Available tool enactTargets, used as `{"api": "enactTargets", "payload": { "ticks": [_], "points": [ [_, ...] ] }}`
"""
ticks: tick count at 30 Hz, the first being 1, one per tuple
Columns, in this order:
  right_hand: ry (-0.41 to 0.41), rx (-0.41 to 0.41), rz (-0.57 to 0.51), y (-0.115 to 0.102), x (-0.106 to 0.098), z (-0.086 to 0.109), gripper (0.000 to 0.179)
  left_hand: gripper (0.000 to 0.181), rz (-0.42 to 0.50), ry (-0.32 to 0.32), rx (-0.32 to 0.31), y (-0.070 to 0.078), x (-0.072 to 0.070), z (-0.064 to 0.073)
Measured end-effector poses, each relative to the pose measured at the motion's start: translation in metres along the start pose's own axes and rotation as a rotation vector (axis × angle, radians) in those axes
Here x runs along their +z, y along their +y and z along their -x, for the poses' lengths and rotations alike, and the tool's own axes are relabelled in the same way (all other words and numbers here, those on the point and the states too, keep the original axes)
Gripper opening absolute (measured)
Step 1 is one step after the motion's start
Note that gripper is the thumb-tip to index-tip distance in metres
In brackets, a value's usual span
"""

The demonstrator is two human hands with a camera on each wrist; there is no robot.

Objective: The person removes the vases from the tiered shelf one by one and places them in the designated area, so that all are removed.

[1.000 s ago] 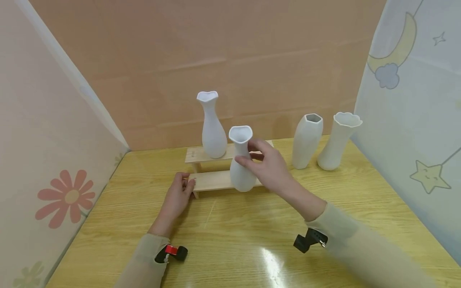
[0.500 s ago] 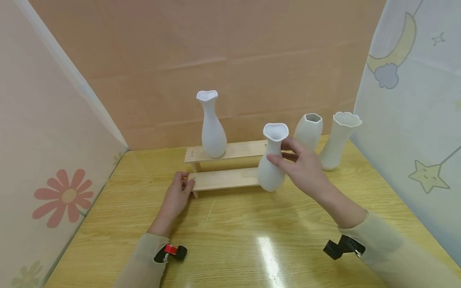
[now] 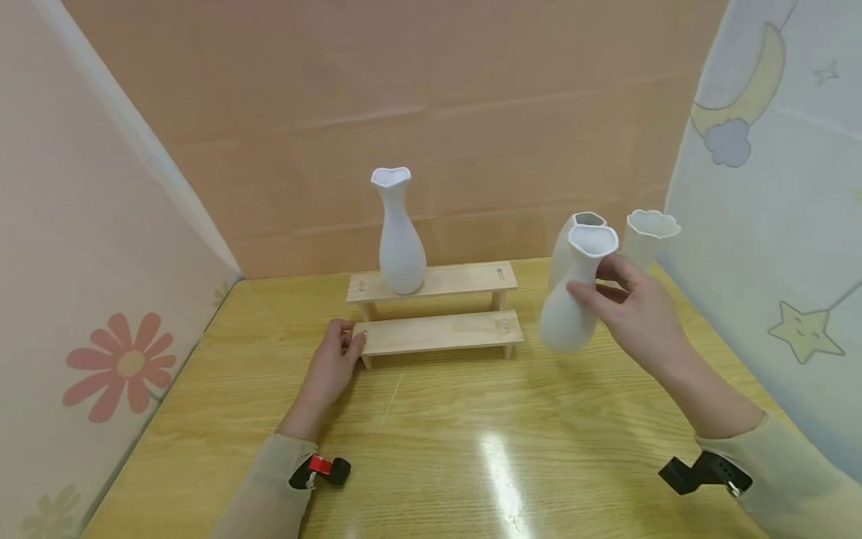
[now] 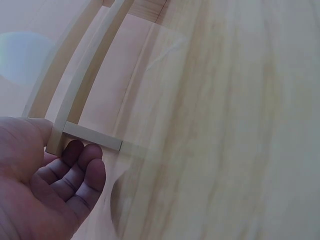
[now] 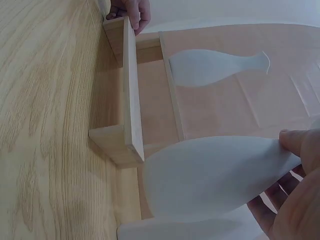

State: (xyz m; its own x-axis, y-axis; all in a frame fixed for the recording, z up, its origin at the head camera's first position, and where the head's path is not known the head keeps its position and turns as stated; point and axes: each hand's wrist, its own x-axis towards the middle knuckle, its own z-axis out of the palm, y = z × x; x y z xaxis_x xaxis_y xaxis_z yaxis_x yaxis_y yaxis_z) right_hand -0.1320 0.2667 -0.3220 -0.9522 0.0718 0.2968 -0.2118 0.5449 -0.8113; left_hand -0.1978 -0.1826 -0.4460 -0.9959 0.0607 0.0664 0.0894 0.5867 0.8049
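My right hand (image 3: 643, 318) holds a white vase (image 3: 568, 318) by its narrow neck, thumb on the near side. The vase leans slightly, its wavy mouth upward and its base above the table, right of a two-tier wooden stand (image 3: 438, 333). In the right wrist view the vase's round body (image 5: 210, 175) shows beside the stand's end. My left hand (image 3: 331, 367) grips the left end of the lower tier; in the left wrist view its fingers (image 4: 92, 175) curl below the board. Another white vase (image 3: 402, 254), tall and slim-necked, stands upright on the upper tier's left part.
A white vase with an angular mouth (image 3: 560, 251) stands behind the held one, partly hidden. Right of it is a vase with a scalloped rim (image 3: 649, 236), its lower part behind my right hand. The wood-grain table (image 3: 417, 449) meets cloth walls at the back and sides.
My right hand has carried its vase rightward, from in front of the lower tier to past the stand's right end. The left hand and the stand have stayed in place.
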Motion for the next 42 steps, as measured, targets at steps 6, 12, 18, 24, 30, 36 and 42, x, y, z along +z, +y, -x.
{"api": "enactTargets", "payload": {
  "ticks": [6, 12, 18, 24, 30, 36, 42],
  "points": [
    [0.062, 0.009, -0.008, 0.017, -0.022, 0.003, 0.049, 0.038, -0.003, 0.007, 0.007, 0.0, 0.002, -0.003],
    [0.131, 0.038, 0.06, 0.028, -0.038, 0.005, 0.045, 0.038, -0.004, 0.003, -0.006, 0.0, 0.001, -0.003],
    [0.151, 0.073, 0.08, 0.039, -0.05, 0.008, 0.049, 0.038, 0.003, -0.002, -0.007, 0.001, 0.002, -0.002],
    [0.168, 0.106, 0.109, 0.052, -0.06, 0.01, 0.051, 0.037, 0.007, -0.003, -0.005, 0.0, 0.002, -0.002],
    [0.164, 0.155, 0.168, 0.069, -0.066, 0.009, 0.06, 0.037, 0.008, -0.005, -0.014, 0.001, 0.001, -0.001],
    [0.174, 0.184, 0.174, 0.084, -0.072, 0.009, 0.06, 0.037, 0.003, -0.009, -0.011, 0.001, 0.002, -0.001],
    [0.162, 0.219, 0.19, 0.093, -0.076, 0.01, 0.065, 0.036, 0.014, -0.006, -0.001, 0.0, 0.002, -0.001]
  ]
}}
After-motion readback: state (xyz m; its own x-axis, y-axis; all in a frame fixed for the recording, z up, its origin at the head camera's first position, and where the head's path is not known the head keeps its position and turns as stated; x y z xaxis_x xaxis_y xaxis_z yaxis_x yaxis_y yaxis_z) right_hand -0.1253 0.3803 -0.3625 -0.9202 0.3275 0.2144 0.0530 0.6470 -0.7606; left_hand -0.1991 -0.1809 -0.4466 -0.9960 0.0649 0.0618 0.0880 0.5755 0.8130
